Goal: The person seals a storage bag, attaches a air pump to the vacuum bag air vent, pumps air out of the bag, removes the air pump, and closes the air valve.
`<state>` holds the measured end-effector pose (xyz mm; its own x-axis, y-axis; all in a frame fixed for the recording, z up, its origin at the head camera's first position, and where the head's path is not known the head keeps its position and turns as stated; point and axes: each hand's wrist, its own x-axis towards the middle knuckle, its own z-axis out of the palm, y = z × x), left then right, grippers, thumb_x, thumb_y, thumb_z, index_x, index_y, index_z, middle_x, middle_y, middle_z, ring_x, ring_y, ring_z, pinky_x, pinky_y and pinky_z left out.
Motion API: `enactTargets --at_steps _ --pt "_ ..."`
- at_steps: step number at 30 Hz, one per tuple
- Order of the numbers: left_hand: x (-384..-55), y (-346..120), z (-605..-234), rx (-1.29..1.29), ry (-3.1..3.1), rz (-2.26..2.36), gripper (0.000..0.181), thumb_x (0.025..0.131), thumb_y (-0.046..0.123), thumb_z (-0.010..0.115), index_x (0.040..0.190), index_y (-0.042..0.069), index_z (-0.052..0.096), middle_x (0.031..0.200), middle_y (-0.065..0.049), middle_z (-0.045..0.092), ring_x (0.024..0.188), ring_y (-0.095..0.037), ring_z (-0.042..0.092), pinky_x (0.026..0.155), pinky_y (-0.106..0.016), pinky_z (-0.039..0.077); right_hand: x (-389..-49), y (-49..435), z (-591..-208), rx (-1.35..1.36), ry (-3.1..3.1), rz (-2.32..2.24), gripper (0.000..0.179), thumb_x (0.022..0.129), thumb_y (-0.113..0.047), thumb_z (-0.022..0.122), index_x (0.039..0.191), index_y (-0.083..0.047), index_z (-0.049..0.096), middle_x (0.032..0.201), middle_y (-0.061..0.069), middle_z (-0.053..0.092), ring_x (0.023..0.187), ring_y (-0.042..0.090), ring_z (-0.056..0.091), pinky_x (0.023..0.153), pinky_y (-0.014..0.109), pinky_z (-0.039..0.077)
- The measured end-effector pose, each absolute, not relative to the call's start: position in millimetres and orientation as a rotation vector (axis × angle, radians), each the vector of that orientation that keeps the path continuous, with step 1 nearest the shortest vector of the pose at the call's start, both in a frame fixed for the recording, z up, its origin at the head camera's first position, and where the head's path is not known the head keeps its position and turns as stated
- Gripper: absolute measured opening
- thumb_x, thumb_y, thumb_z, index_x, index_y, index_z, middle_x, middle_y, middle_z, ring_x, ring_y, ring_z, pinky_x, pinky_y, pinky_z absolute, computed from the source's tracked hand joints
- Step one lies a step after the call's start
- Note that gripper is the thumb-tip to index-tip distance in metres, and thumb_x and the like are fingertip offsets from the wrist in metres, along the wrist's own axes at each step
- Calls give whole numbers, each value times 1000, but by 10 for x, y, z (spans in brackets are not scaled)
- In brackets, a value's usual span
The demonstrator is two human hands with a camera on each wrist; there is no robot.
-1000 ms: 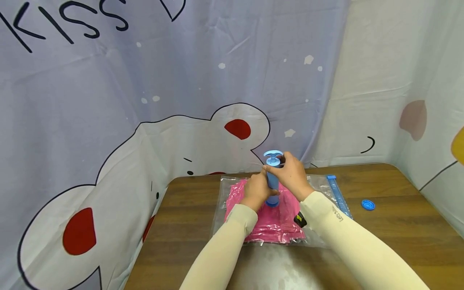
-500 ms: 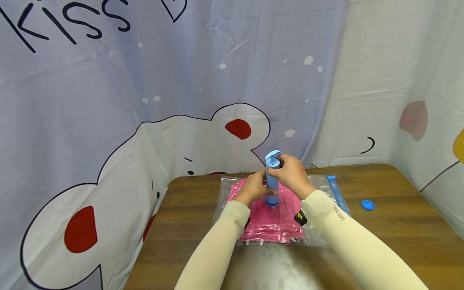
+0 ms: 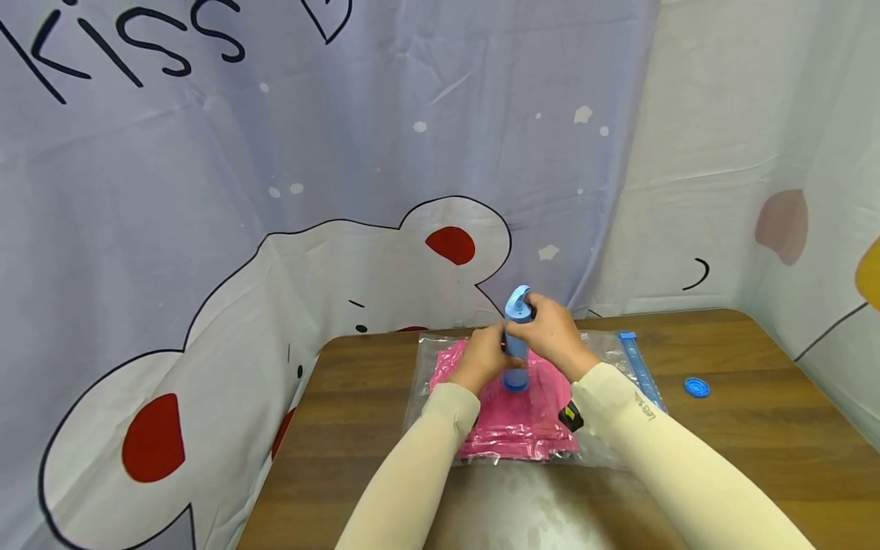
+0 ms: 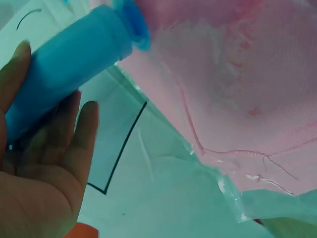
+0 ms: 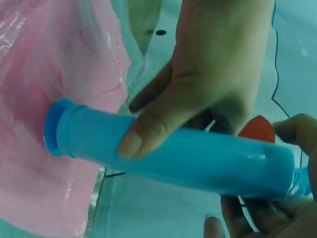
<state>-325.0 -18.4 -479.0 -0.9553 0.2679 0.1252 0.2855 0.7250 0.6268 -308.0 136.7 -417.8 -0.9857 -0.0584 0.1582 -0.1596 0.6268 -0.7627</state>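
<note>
A blue hand pump stands upright on a transparent storage bag that holds folded pink fabric. My left hand grips the pump's barrel around its middle. In the right wrist view, the thumb of that left hand lies along the barrel. My right hand holds the pump's top, fingers around the upper barrel and by the light blue handle. The pump's flared base meets the pink part of the bag. Part of the far side of the barrel is hidden by the fingers.
A round blue cap lies on the wooden table, right of the bag. The bag's blue zip strip runs along its right side. A printed curtain hangs right behind the table.
The pump's handle has turned from lying crosswise to pointing more toward the camera, twisted by my right hand. My left hand has shifted its grip slightly on the barrel; the pump stays in place.
</note>
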Motion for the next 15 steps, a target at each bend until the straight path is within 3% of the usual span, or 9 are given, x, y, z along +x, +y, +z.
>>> enactTargets --at_steps 5,11,15 --pt "-3210 -87 -4839 -417 -2860 -954 78 87 23 102 150 -1 64 126 -20 85 117 -35 84 103 -47 69 -3062 1342 -4191 101 -2653 1434 84 101 -40 84 163 3 47 162 28 63 146 47 65 123 59 55" --pt "-3190 -23 -4853 -319 -2876 -895 87 86 27 103 154 -2 59 127 -20 84 117 -36 83 103 -48 69 -3059 1342 -4168 95 -2643 1337 70 98 -42 88 142 7 64 139 28 75 126 44 74 108 55 63" --pt "-3190 -43 -4852 -314 -2882 -917 86 85 29 104 153 0 60 130 -20 83 120 -37 82 106 -49 67 -3073 1353 -4157 131 -2649 1275 64 97 -37 89 138 8 69 134 28 78 120 43 77 103 55 64"
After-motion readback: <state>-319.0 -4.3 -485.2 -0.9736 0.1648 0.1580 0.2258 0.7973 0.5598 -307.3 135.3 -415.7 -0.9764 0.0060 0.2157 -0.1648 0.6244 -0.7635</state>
